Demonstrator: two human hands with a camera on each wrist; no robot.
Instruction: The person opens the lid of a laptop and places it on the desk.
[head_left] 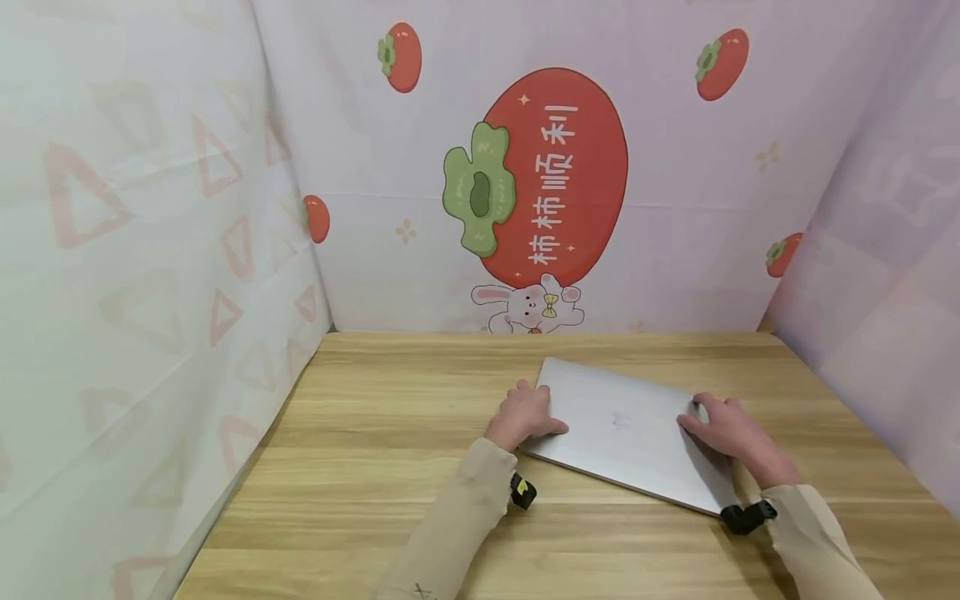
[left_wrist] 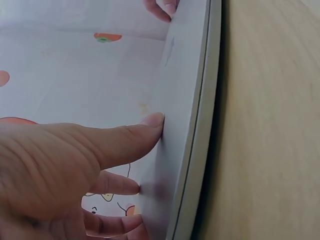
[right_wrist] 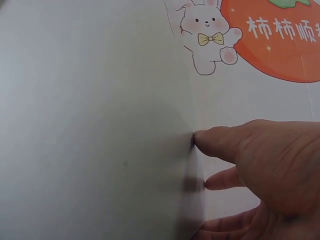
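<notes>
A closed silver laptop [head_left: 630,437] lies at a slant on the wooden table, with a faint logo on its lid. At its left side, my left hand [head_left: 522,417] holds the edge, the thumb reaching over onto the lid and the fingers along the side. My right hand [head_left: 735,433] grips the opposite side, thumb and forefinger at the lid's right edge. In the left wrist view, the thumb [left_wrist: 125,142] touches the lid, and a dark shadow runs along the laptop's front edge. The right wrist view has the right hand's fingertips [right_wrist: 217,180] against the lid's border.
The wood-grain table [head_left: 360,492] stretches around the laptop. Behind it hangs a pale backdrop [head_left: 375,150] with a large red persimmon and a rabbit. Patterned cloth walls [head_left: 157,275] stand at left and right. Small black wrist devices [head_left: 522,492] are on both sleeves.
</notes>
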